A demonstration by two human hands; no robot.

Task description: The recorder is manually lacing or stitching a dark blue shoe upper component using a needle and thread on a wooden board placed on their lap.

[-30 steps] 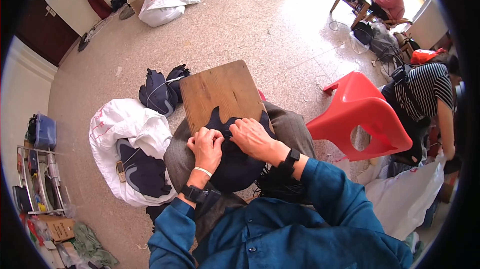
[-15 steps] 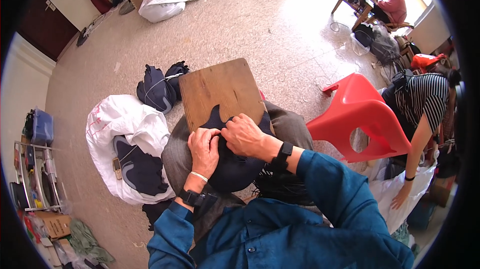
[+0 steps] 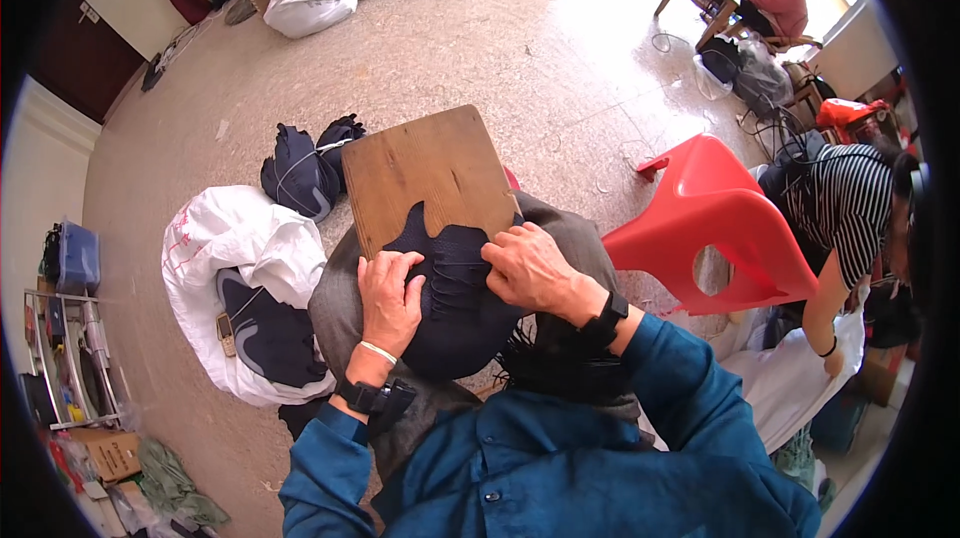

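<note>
A dark navy knit fabric piece [image 3: 455, 323] lies across my lap and over the near part of a wooden board [image 3: 430, 163]. Its far edge is cut in curves with pointed tips, and puckered rows run down its middle. My left hand [image 3: 388, 300] holds the left side, with the thumb on the cloth and the fingers bent over the edge. At the right side, my right hand [image 3: 535, 266] pinches the cloth near the board's right edge. Black fringe-like threads [image 3: 555, 363] hang beside the cloth, below my right wrist.
Left of my knees, a white sack [image 3: 235, 228] holds dark knit pieces [image 3: 270, 328]; a tied dark bundle [image 3: 297, 173] lies beyond it. A red plastic stool [image 3: 700, 208] stands to the right. A person in stripes [image 3: 850, 203] bends over a white sack [image 3: 800, 368] there.
My hands have moved apart from the middle of the cloth; the right went rightward. The cloth is spread wider, showing its puckered rows. The striped person's hand has risen along the white sack.
</note>
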